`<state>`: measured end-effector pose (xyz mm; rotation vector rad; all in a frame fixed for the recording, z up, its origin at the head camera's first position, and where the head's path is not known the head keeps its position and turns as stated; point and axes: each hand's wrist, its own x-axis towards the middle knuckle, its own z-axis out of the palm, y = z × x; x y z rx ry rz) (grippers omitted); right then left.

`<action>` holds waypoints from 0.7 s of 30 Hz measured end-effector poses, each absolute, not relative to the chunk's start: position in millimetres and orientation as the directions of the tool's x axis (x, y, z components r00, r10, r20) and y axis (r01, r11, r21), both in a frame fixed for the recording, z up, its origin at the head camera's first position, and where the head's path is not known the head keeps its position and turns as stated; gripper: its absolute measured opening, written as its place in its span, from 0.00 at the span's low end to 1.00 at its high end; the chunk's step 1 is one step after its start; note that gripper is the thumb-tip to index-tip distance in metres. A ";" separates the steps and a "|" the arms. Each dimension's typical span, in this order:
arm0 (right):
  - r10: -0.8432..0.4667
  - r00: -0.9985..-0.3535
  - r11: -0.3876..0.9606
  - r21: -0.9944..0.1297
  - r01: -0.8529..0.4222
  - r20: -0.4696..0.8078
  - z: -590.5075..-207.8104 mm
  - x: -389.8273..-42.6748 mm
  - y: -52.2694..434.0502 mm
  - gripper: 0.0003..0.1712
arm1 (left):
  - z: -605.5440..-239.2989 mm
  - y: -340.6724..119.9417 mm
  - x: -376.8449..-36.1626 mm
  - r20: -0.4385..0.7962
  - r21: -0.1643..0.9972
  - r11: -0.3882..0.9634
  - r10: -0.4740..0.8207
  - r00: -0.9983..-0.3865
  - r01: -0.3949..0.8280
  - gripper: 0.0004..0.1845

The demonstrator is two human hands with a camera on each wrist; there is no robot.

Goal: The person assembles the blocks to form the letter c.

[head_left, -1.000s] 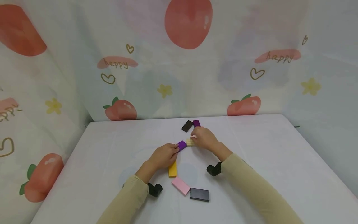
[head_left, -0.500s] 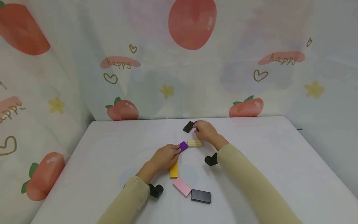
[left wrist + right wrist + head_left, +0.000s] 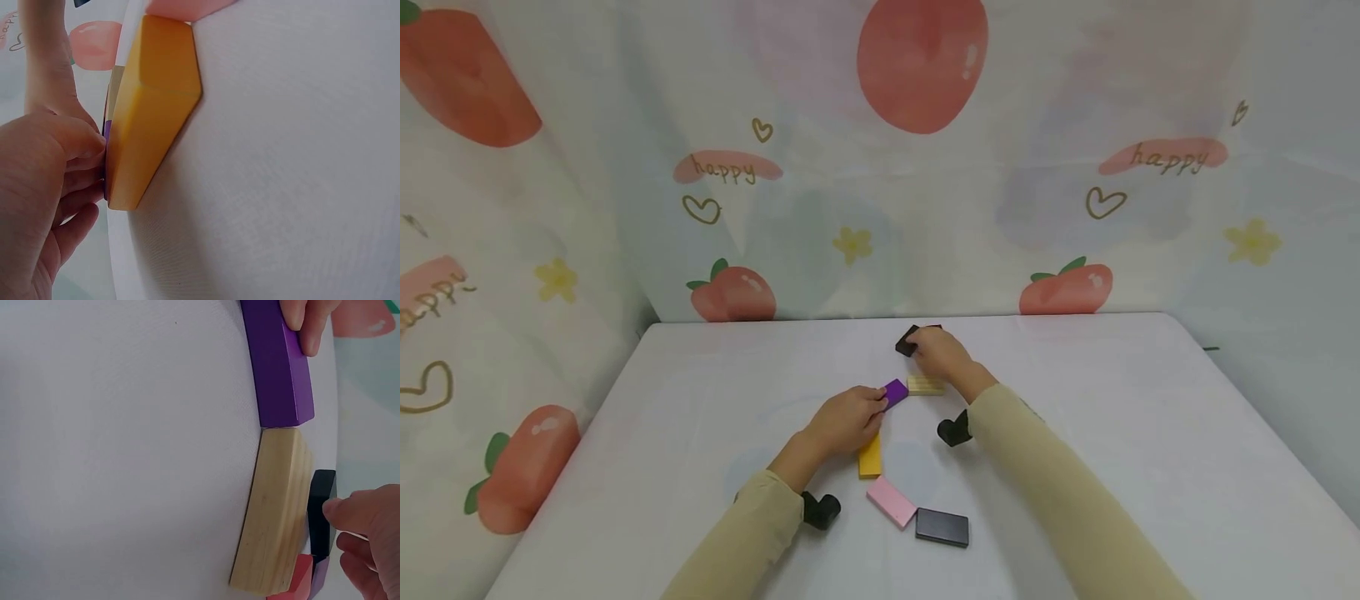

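Toward the table's middle, my left hand [image 3: 846, 419] pinches the near end of a purple block [image 3: 896, 393]; two fingertips rest on its side in the right wrist view. Farther back, my right hand [image 3: 946, 354] grips a small black block [image 3: 320, 512], the thumb against its near face and the other fingers curled behind. Between the hands a pale wooden block [image 3: 265, 512] lies end to end with the purple one. Just behind it show a red block [image 3: 300, 578] and a second purple block [image 3: 319, 578], both mostly hidden in the head view by my right hand.
A yellow block [image 3: 869, 457], a pink block [image 3: 891, 502] and a dark grey block [image 3: 942, 527] continue the curved row toward me on the white tablecloth [image 3: 1075, 417]. Black wrist devices [image 3: 822, 511] jut from both sleeves. A printed curtain [image 3: 820, 208] stands behind the table.
My right hand has let go at the wooden block, moved back past the far purple block and over to the black block. The left hand stays on its purple block.
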<state>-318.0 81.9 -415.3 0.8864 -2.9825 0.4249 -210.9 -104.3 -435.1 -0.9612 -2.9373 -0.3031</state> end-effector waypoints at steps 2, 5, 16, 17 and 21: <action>-0.539 -0.838 0.801 -0.259 -0.539 0.078 -415.7 -317.4 80.9 0.18 | -435.0 -104.0 -211.6 0.096 0.171 0.785 0.588 -0.803 0.595 0.17; -0.560 -0.823 0.782 -0.267 -0.563 0.095 -415.9 -316.4 79.3 0.17 | -435.4 -103.4 -212.7 0.098 0.170 0.781 0.593 -0.799 0.601 0.17; -0.502 -0.865 0.834 -0.266 -0.483 -0.005 -421.4 -319.2 88.4 0.19 | -435.1 -101.8 -212.2 0.103 0.171 0.783 0.589 -0.801 0.598 0.17; -0.498 -0.867 0.837 -0.269 -0.477 -0.010 -421.7 -319.8 90.1 0.20 | -435.3 -102.0 -211.9 0.102 0.170 0.784 0.589 -0.802 0.597 0.17; -0.489 -0.872 0.836 -0.299 -0.460 -0.028 -421.7 -322.0 97.8 0.20 | -436.4 -102.9 -211.5 0.090 0.169 0.790 0.583 -0.807 0.589 0.17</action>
